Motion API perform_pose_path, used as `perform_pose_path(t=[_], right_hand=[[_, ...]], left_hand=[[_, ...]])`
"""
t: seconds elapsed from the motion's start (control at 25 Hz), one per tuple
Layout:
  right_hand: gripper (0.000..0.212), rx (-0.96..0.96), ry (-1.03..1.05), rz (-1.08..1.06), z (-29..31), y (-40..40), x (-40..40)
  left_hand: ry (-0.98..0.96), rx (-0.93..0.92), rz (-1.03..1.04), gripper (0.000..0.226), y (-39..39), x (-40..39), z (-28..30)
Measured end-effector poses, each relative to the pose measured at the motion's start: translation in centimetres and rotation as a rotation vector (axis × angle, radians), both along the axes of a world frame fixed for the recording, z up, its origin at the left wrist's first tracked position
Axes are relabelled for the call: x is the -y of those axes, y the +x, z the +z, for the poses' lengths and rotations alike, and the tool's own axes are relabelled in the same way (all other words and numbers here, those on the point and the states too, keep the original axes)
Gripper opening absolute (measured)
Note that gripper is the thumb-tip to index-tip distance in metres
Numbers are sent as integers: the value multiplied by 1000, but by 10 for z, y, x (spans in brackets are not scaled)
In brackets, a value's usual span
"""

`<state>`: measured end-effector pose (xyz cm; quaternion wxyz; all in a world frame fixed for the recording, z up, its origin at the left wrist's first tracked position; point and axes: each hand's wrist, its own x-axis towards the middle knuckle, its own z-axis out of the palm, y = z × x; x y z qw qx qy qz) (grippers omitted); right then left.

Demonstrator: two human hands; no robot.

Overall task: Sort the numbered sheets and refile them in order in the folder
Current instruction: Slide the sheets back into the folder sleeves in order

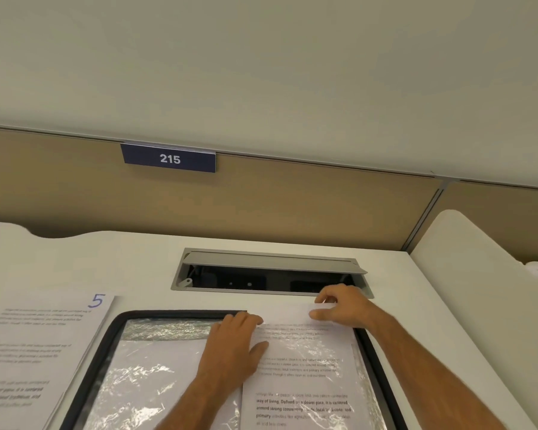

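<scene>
White surface (143, 268) carries an open black-edged folder (106, 346) with clear plastic sleeves. The left hand (230, 346) lies flat, fingers straight, on the folder's middle. The right hand (342, 305) pinches the top edge of a printed sheet (298, 383) over the right page. Another sheet marked 5 (38, 346) lies left of the folder.

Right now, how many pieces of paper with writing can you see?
2. One sheet marked 5 lies on the desk left of the folder. The other sheet sits on the folder's right side, its top pinched by the right hand. More may hide in the plastic sleeves.
</scene>
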<state>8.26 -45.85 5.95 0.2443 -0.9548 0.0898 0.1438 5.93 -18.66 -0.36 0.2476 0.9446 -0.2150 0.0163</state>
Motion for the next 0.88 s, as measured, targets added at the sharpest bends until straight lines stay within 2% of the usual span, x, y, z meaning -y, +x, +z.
perform_pose_path(t=[0.16, 0.32, 0.44, 0.52, 0.68, 0.88], right_hand=[[62, -126, -129, 156, 3, -5, -19], [42, -148, -262, 288, 13, -8, -31], [23, -193, -333, 330, 18, -11, -37], [25, -236, -379, 350, 20, -13, -42], [43, -187, -249, 268, 14, -21, -54], [30, -148, -211, 224, -2, -25, -67]], left_hand=[[72, 171, 53, 45, -23, -34, -16], [212, 123, 73, 66, -47, -58, -27], [305, 116, 55, 72, -57, -66, -38], [310, 131, 28, 74, -60, -68, -46], [328, 162, 30, 67, -61, -68, -49], [324, 180, 25, 65, -63, -68, -49]])
